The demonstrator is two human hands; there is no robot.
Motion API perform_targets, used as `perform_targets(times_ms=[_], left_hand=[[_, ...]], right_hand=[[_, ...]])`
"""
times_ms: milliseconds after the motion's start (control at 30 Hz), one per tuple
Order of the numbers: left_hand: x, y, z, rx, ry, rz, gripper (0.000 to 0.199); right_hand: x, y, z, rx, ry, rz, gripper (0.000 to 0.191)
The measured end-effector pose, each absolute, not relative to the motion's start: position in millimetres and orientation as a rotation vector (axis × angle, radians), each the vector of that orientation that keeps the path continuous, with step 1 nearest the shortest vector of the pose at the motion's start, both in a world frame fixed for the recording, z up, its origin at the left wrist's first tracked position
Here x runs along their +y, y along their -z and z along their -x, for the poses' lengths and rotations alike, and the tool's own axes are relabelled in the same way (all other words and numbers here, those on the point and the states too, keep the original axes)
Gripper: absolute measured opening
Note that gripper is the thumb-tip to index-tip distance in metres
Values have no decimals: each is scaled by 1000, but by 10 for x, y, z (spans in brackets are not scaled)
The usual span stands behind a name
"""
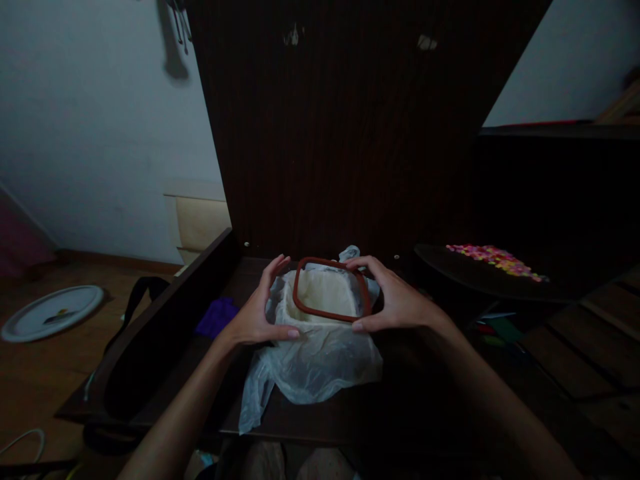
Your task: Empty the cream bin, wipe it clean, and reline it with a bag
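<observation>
A reddish-brown rounded rectangular rim (325,314) sits tilted over the mouth of a small cream-lined container (323,290). Thin translucent plastic bag (325,367) drapes around the container and spills down its front, with a crumpled tuft behind. My right hand (400,300) grips the rim's right side, thumb in front and fingers at the back corner. On the left, my left hand (255,313) is open, thumb and fingers spread around the container's side. Whether it touches the bag there, I cannot tell.
The dark desk (300,423) has a tall back panel (340,133) and a raised left side board (170,320). Purple cloth (217,317) lies left of my hand. Colourful small pieces (495,260) rest on a shelf at right. A white lid-like disc (53,313) is on the floor.
</observation>
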State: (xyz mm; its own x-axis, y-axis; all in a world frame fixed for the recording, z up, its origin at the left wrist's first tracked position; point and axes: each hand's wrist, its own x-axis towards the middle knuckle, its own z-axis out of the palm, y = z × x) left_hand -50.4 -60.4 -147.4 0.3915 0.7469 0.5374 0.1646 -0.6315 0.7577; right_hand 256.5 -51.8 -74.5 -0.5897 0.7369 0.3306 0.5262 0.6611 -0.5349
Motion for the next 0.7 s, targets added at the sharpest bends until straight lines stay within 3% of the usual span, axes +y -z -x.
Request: perform_targets(times_ms=[300,700], left_hand=[[-646,1405,474,800,-1161,-2054,94],[-659,1366,479,873,-1153,-2161,84]], right_hand=[[-487,783,-2474,-2408,-555,918,86],[-426,863,-2449,-2423,-591,860,89]])
